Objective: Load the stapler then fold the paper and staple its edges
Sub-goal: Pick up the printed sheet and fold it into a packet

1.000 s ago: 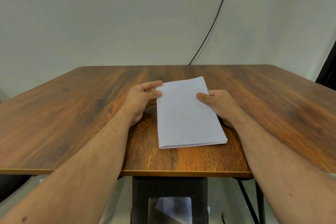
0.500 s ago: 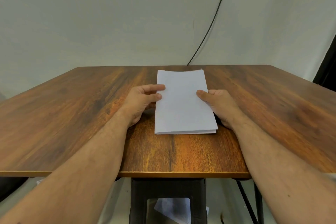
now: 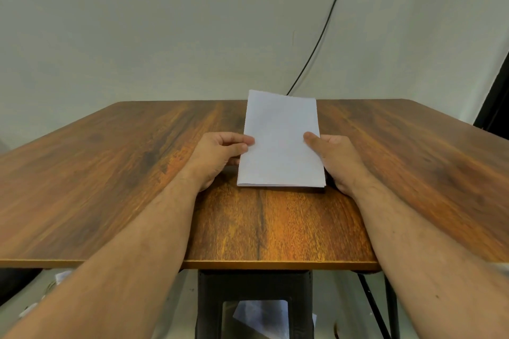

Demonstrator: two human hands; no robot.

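- Below the worktop's near edge, at 6 o'clock: a dark open-fronted stand (image 3: 254, 283) with crumpled white paper (image 3: 261, 316) lying inside it.
- Worktop (image 3: 110, 173): brown wood-grain surface; both bare forearms cross its near edge.
- Left hand (image 3: 212, 158), at 9 o'clock of the folded paper: thumb lies on the top face at the left edge, the other fingers curl under that edge, pinching the paper.
- Right hand (image 3: 337, 159), at 3 o'clock of the paper: thumb presses on the top face near the right edge; the remaining fingers are hidden beneath the sheet, evidently clamped on it.
- Folded paper (image 3: 281, 143): plain white, long narrow rectangle, layered edges visible at its near end. Near end sits low at the worktop's centre; far end points to 12 o'clock and overlaps the worktop's far edge. Whether the near end touches the surface cannot be told.
- Beyond, at 1 o'clock: a black cable (image 3: 327, 22) runs up the pale wall (image 3: 137, 22).
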